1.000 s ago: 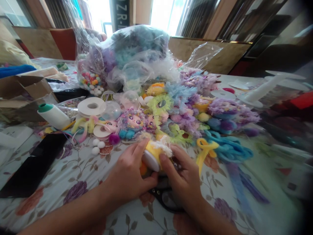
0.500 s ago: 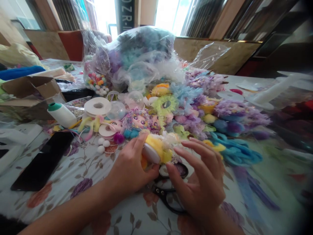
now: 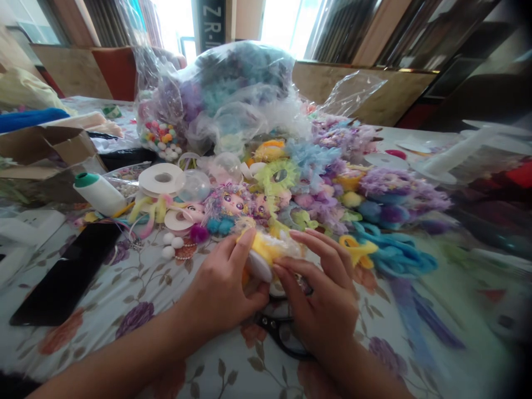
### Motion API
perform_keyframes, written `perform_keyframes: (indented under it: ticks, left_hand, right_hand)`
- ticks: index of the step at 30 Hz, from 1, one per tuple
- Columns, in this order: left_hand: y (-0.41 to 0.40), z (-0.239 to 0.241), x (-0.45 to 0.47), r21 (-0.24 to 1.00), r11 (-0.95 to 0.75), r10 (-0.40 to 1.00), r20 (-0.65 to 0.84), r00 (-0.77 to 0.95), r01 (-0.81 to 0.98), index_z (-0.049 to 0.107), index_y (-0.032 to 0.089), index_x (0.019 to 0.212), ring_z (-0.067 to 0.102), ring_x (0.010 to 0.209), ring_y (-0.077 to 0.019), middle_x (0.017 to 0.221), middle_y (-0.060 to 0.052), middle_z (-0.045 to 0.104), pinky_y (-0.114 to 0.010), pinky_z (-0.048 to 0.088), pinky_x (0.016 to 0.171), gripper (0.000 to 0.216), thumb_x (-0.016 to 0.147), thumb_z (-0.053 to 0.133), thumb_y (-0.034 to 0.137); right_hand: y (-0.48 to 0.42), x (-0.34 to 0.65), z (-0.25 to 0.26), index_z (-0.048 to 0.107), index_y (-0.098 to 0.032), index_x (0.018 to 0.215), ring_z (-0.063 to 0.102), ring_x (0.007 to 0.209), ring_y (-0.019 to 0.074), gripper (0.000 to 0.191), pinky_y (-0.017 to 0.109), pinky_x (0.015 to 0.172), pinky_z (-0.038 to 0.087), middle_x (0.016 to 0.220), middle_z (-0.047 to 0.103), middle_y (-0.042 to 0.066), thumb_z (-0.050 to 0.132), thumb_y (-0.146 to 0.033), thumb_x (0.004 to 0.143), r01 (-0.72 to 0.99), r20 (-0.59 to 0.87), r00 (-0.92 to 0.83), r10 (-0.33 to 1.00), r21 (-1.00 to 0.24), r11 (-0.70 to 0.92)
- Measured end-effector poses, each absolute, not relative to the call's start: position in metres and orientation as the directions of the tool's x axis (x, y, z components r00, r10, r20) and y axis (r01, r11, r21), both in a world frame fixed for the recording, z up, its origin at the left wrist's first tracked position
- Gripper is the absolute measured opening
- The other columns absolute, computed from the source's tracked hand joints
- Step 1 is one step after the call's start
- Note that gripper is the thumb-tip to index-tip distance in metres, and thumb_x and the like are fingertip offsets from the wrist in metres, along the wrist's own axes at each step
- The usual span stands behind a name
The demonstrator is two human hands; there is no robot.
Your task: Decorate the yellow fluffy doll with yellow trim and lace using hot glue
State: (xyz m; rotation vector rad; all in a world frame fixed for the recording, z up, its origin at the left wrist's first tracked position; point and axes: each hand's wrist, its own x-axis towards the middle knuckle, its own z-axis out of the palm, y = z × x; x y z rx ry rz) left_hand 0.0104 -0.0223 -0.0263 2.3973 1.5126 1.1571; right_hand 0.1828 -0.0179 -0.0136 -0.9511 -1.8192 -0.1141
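Observation:
My left hand [image 3: 222, 282] is closed around a small yellow fluffy piece [image 3: 265, 247] with a smooth, white rounded side [image 3: 259, 267]. It tilts toward my right hand [image 3: 322, 288], whose thumb and index finger pinch at its right edge while the other fingers arch over it. Whitish fluff shows on top, and what lies between my right fingertips is too small to make out. Beneath my right hand lie black-handled scissors [image 3: 279, 331], partly covered. A doll head with purple fluffy hair [image 3: 231, 203] rests just beyond my left hand.
A black phone [image 3: 68, 271] lies at the left, near a white thread cone [image 3: 100, 194] and a ribbon roll [image 3: 161, 177]. Bagged fluffy pieces [image 3: 245, 83] rise at the back. Blue fuzzy strips [image 3: 403, 252] lie at the right, on a flowered tablecloth [image 3: 166, 310].
My right hand has moved left, and its spread thumb and index finger have closed at the yellow piece's edge. My left hand keeps its hold. The view has shifted slightly.

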Motion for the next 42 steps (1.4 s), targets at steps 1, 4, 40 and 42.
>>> perform_keyframes:
  ticks: [1,4,40,42]
  left_hand:
    - [-0.022,-0.026,0.010,0.446,-0.507,0.808,0.545,0.226,0.738,0.041,0.013,0.140,0.064,0.108,-0.0306,0.122,-0.018,0.062,-0.042,0.056,0.092,0.072,0.074,0.067,0.025]
    - [-0.020,-0.025,0.010,0.509,-0.466,0.845,0.499,0.193,0.724,0.042,0.015,0.140,0.063,0.113,-0.0307,0.126,-0.017,0.062,-0.043,0.055,0.095,0.073,0.073,0.069,0.026]
    - [-0.019,-0.021,0.013,0.680,-0.320,0.939,0.320,0.125,0.660,0.047,0.015,0.138,0.061,0.117,-0.0294,0.130,-0.014,0.063,-0.040,0.050,0.100,0.074,0.071,0.072,0.034]
    - [-0.017,-0.018,0.012,0.702,-0.291,0.950,0.293,0.109,0.651,0.048,0.015,0.137,0.061,0.117,-0.0294,0.130,-0.014,0.063,-0.040,0.049,0.100,0.074,0.070,0.073,0.035]
  right_hand:
    - [-0.018,0.183,-0.013,0.065,-0.022,0.091,0.057,0.115,0.0263,0.011,0.046,0.099,0.046,0.115,0.065,0.007,0.064,-0.011,0.087,0.645,0.812,-0.123,0.571,-0.371,0.668]
    - [-0.014,0.185,-0.011,0.063,-0.021,0.086,0.062,0.107,0.0234,0.006,0.043,0.095,0.047,0.108,0.068,0.007,0.062,-0.019,0.091,0.636,0.766,0.039,0.641,-0.514,0.576]
    - [-0.013,0.184,-0.014,0.063,-0.017,0.090,0.058,0.111,0.0273,0.019,0.043,0.095,0.048,0.110,0.066,0.011,0.061,0.001,0.082,0.634,0.869,-0.227,0.439,-0.210,0.744]
    - [-0.011,0.186,-0.014,0.060,-0.018,0.091,0.060,0.108,0.0253,0.018,0.042,0.096,0.047,0.106,0.067,0.010,0.059,-0.001,0.084,0.653,0.882,-0.159,0.445,-0.244,0.717]
